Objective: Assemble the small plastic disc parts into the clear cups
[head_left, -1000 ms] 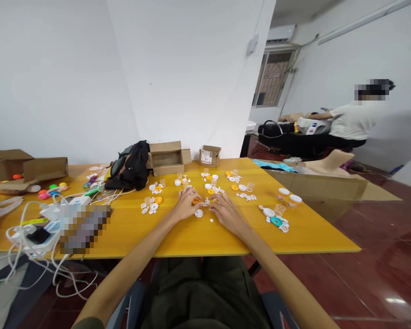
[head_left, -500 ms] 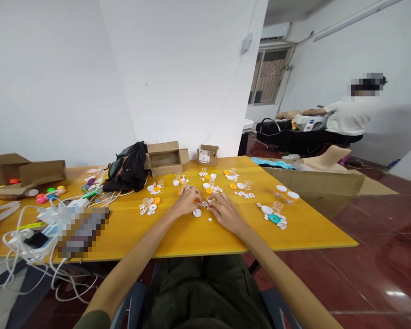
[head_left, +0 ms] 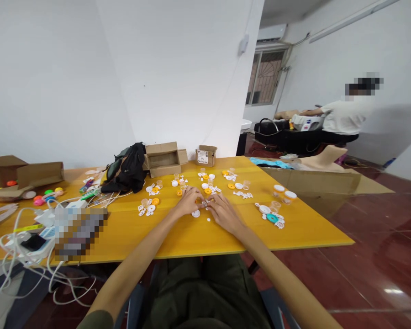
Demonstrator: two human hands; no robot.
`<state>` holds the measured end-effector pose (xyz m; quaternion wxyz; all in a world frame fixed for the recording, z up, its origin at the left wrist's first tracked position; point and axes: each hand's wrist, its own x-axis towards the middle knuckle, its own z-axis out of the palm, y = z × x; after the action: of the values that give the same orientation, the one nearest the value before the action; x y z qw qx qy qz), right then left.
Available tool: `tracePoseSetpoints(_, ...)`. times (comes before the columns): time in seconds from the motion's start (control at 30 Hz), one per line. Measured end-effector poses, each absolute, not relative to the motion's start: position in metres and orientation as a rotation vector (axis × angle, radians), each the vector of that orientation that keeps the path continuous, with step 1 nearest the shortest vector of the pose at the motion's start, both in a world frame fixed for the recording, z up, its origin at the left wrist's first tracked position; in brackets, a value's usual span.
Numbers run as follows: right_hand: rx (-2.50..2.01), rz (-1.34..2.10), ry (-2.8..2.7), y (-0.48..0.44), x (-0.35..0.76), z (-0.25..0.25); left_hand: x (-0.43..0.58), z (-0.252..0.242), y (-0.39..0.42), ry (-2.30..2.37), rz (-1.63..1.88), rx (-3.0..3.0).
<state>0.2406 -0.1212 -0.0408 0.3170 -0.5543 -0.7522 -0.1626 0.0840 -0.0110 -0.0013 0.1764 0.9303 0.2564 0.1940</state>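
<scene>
While our left hand and right hand flank a white openwork piece, fingers' grip is unclear.
Two white-topped plastic jars look complete; teal ring lies loose.

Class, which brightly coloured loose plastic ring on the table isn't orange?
The round teal plastic ring, rightmost of them, beside a round white plastic disc; the others are orange.

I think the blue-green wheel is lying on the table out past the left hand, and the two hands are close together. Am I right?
Not quite: the head view shows the blue-green wheel lying on the table out past the right hand, not the left hand. The two hands are close together.
</scene>
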Motion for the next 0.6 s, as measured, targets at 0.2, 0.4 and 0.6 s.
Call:
tracePoseSetpoints(0.2, -1.443, -0.444, -2.011, -0.122, 0.239, -0.040, 0.081, 0.002, -0.017, 0.736, 0.600, 2.631)
tracePoseSetpoints(0.4, -1.459, -0.452, -2.045, -0.123, 0.236, -0.038, 0.075, 0.002, -0.021, 0.677, 0.656, 2.702)
tracePoseSetpoints(0.6, -1.481, -0.457, -2.064, -0.123, 0.235, -0.038, 0.073, -0.002, -0.021, 0.615, 0.663, 2.733)
